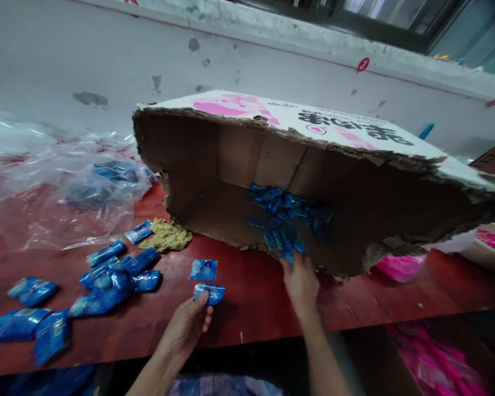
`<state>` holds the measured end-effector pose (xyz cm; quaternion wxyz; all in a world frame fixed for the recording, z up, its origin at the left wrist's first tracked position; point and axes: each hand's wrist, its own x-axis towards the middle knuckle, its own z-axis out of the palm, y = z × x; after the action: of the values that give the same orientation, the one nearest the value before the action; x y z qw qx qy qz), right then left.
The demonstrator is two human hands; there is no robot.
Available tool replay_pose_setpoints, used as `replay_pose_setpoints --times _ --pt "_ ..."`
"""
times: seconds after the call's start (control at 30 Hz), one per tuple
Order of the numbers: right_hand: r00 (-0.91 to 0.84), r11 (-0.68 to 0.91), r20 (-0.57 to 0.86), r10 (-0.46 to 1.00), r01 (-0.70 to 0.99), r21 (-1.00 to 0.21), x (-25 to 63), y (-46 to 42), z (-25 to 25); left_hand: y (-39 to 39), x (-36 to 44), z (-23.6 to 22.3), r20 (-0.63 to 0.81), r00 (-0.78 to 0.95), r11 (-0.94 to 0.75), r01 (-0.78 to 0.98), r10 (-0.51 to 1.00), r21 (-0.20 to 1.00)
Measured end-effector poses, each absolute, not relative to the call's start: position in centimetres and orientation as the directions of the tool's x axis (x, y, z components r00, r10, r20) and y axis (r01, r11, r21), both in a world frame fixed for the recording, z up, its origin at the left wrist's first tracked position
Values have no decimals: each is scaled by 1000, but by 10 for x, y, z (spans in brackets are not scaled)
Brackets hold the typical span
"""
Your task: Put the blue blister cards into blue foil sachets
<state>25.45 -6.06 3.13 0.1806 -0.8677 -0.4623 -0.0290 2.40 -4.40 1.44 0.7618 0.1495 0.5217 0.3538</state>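
My left hand (185, 322) pinches a small blue packet (214, 294) between thumb and fingers, just above the red table. A flat blue packet (203, 269) lies right beyond it. My right hand (301, 283) is at the front lip of a torn cardboard box (239, 148) lying on its side. Its fingers close on a small blue packet (289, 257) at the edge of a heap of blue packets (280, 206) inside the box; the fingertips are partly hidden. Several puffed blue pouches (111, 286) lie on the table left of my left hand.
A crumpled yellow-green cloth (167, 235) touches the box's left corner. Clear plastic bags (61, 192) with blue packets lie at the left. A pink bag (402, 267) sits by the box's right end. Pink packets (437, 357) fill a container below the red table (268, 305).
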Motion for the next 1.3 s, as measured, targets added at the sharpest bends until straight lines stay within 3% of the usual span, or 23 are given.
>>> replay_pose_setpoints --times 0.1,0.2,0.33,0.47,0.6,0.73,0.97,1.07,1.17,1.3 --pt "647 -641 99 756 762 -87 278 -58 26 -48 24 15 -721 207 720 -444 661 533" --pt "582 -579 33 813 812 -68 271 -58 19 -50 21 18 -751 239 738 -507 616 444" --pt "486 -485 -35 873 859 -164 245 -56 14 -50 15 23 -771 299 761 -552 562 341" --pt "262 -280 -102 960 922 -267 223 -48 18 -51 12 22 -766 320 769 -548 557 330" --pt "123 -197 -179 976 851 -488 209 -34 25 -52 11 20 -758 337 773 -542 558 329" --pt "122 -207 -176 977 749 -629 205 -28 22 -53 7 20 -759 354 772 -564 546 292" --pt "200 -283 -216 956 424 -860 194 -46 11 -50 6 21 -752 362 763 -584 551 278" --pt "203 -254 -236 950 66 -965 182 -56 21 -51 9 19 -753 330 751 -582 569 312" --pt "158 -230 -287 945 -303 -925 170 -61 31 -54 10 15 -731 278 720 -569 624 398" --pt "123 -274 -339 933 -371 -888 163 -61 33 -59 8 9 -639 268 665 -526 721 530"
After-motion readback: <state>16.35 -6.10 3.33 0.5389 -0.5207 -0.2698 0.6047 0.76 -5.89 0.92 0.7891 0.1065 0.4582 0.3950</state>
